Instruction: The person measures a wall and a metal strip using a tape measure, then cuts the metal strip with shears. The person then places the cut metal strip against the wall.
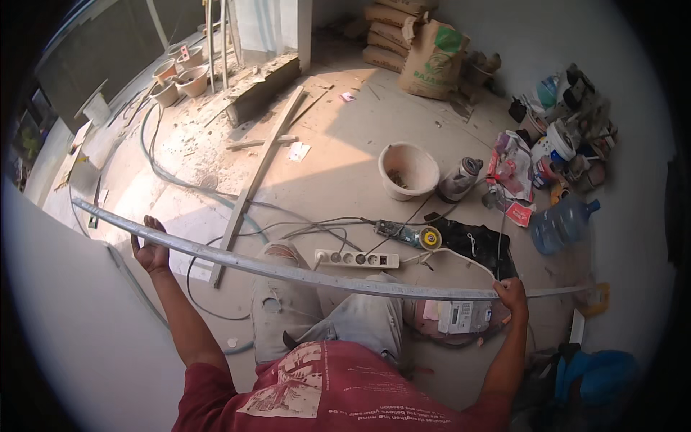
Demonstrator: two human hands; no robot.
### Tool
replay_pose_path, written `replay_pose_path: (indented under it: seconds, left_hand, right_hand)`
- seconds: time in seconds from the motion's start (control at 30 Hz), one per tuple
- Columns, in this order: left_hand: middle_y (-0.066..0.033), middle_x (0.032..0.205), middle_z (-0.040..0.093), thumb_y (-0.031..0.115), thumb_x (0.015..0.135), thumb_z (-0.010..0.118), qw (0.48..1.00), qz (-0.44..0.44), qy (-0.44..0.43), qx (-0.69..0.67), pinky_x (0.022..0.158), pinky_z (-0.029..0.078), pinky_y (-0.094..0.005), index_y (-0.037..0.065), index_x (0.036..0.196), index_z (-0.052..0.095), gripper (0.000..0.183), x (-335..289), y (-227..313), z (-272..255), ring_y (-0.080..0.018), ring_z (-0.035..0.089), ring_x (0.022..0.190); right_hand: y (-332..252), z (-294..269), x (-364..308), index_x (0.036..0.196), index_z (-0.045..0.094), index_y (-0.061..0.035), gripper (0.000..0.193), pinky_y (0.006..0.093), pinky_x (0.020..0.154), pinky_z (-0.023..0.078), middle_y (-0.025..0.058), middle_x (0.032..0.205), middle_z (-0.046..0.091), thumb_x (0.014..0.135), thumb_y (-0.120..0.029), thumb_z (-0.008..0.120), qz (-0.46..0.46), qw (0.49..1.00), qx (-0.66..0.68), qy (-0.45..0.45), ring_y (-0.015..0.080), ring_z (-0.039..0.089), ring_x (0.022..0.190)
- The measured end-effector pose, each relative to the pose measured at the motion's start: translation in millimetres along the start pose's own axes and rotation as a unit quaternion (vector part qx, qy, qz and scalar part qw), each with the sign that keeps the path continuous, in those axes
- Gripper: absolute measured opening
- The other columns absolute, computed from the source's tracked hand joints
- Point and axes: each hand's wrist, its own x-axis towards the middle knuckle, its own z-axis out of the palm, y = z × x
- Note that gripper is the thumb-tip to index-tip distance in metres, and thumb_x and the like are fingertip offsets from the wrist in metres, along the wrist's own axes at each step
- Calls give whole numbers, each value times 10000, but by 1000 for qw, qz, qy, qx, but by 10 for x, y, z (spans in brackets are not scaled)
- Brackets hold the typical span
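Observation:
A long grey metal bar (324,276) spans the view, slanting down from upper left to lower right above my legs. Near its left end, my left hand (151,252) holds it, fingertips showing above the bar and palm below. Toward the other end my right hand (511,294) is closed around it. Below the bar on the right lies a pale box-like device (464,317) with a small display. Beyond my knees are a white power strip (358,259) with plugs in it and an angle grinder (410,235) with a yellow disc centre.
A tub (408,171) and a dark cylindrical container (461,180) stand ahead. Cables cross the floor beside a long wooden plank (255,191). Clutter and a blue water jug (563,225) line the right wall. Stacked sacks (432,61) sit at the back; buckets (193,81) at far left.

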Motion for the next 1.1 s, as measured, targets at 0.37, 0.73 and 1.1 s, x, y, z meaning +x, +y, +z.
replay_pose_path:
  seconds: [0.37,0.73,1.1]
  left_hand:
    - [-30,652,328,457,975,548,994,-105,31,-25,515,288,-300,78,717,358,496,1,-229,-523,-166,299,561]
    - [-8,580,345,588,1008,357,992,-63,105,-4,426,280,-273,109,682,379,581,-1006,-1209,-53,-143,291,451]
    - [26,598,300,516,999,446,977,-13,204,59,421,275,-253,151,752,336,454,-1609,-2023,342,-105,285,466]
  right_hand:
    - [606,376,-28,801,726,-7,498,465,1010,415,208,832,707,765,-500,666,121,987,-70,80,371,668,873]
    - [274,1079,284,703,633,32,439,516,786,430,217,821,651,917,-350,620,-36,955,-72,286,410,608,808]
    - [-2586,1315,255,909,647,15,253,553,1038,360,196,1077,620,909,-238,639,-346,921,78,162,385,569,1064]
